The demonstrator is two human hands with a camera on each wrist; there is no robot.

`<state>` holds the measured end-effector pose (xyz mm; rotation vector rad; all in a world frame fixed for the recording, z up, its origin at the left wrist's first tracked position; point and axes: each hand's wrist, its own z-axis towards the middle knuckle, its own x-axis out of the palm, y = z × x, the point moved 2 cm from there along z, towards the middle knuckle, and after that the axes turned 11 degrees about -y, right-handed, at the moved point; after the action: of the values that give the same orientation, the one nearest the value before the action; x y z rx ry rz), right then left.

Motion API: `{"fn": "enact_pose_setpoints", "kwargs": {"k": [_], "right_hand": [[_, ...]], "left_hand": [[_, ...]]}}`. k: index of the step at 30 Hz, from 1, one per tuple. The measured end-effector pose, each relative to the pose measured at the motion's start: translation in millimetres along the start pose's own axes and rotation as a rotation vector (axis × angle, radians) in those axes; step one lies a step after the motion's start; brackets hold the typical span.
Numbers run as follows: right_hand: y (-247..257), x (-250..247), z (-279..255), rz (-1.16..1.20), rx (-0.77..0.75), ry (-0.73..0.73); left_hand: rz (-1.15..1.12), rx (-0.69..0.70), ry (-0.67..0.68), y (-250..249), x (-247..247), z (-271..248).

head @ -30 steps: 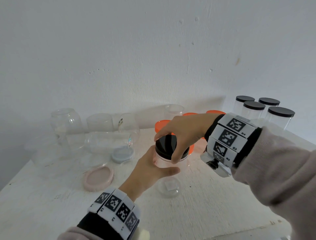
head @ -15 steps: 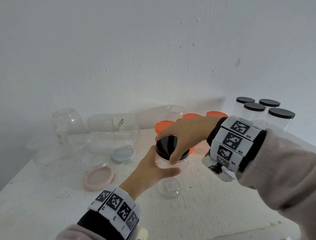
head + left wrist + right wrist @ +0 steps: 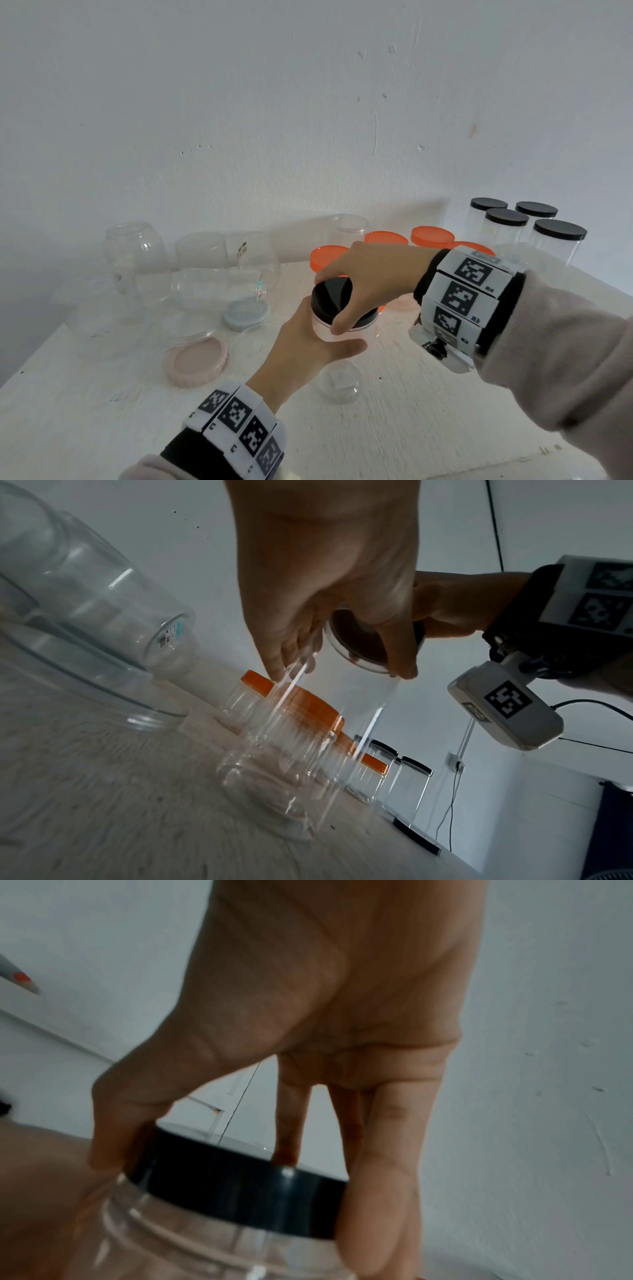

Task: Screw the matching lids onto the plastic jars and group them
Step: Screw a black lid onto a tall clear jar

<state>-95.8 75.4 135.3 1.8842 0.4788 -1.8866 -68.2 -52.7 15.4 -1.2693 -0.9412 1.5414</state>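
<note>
A tall clear plastic jar (image 3: 337, 383) stands upright mid-table, its body also showing in the left wrist view (image 3: 308, 750). My left hand (image 3: 308, 346) wraps around its upper wall, thumb in front. On its mouth sits a black lid (image 3: 330, 298), seen close in the right wrist view (image 3: 240, 1185). My right hand (image 3: 363, 281) grips that lid from above, thumb and fingers curled round its rim (image 3: 373, 1204). Jars capped in black (image 3: 529, 226) stand grouped at the back right, and jars with orange lids (image 3: 431, 236) behind my hands.
Several open clear jars (image 3: 133, 246) stand or lie at the back left. A pink lid (image 3: 197, 361), a blue-grey lid (image 3: 245, 313) and a clear lid (image 3: 191, 330) lie on the white table (image 3: 102, 428). The wall is close behind; the table's front edge runs lower right.
My right hand and wrist have shifted slightly around the black lid. The left hand and the jar stay where they were.
</note>
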Motion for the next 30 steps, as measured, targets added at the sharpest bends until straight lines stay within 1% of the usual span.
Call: {"fn": "enact_pose_setpoints", "kwargs": {"k": [3, 6, 8, 9, 11, 13, 18, 20, 27, 29, 30], "right_hand": [[1, 2, 1, 0.016, 0.016, -0.022], [2, 3, 0, 0.042, 0.051, -0.021], [1, 1, 0, 0.034, 0.070, 0.030], [1, -1, 1, 0.028, 0.069, 0.078], [1, -5, 1, 0.022, 0.040, 0.188], [2, -8, 1, -0.006, 0.000, 0.220], [1, -5, 2, 0.001, -0.076, 0.077], [-1, -2, 2, 0.006, -0.078, 0.044], [0, 6, 4, 0.056, 0.030, -0.025], [2, 4, 2, 0.072, 0.066, -0.005], [2, 2, 2, 0.066, 0.080, 0.031]], "left_hand": [[0.016, 0.012, -0.021, -1, 0, -1], [0.028, 0.019, 0.001, -1, -1, -1], [0.042, 0.021, 0.033, -3, -3, 0], [0.047, 0.020, 0.049, -3, -4, 0], [0.054, 0.017, 0.069, -4, -6, 1], [0.067, 0.016, 0.073, -5, -7, 1], [0.043, 0.003, 0.043, -3, -4, 0], [0.040, 0.003, 0.029, -4, -3, -1], [0.026, 0.015, -0.007, -3, 0, -3], [0.034, 0.024, 0.012, -4, -1, -2], [0.043, 0.029, 0.027, -4, -1, -2]]}}
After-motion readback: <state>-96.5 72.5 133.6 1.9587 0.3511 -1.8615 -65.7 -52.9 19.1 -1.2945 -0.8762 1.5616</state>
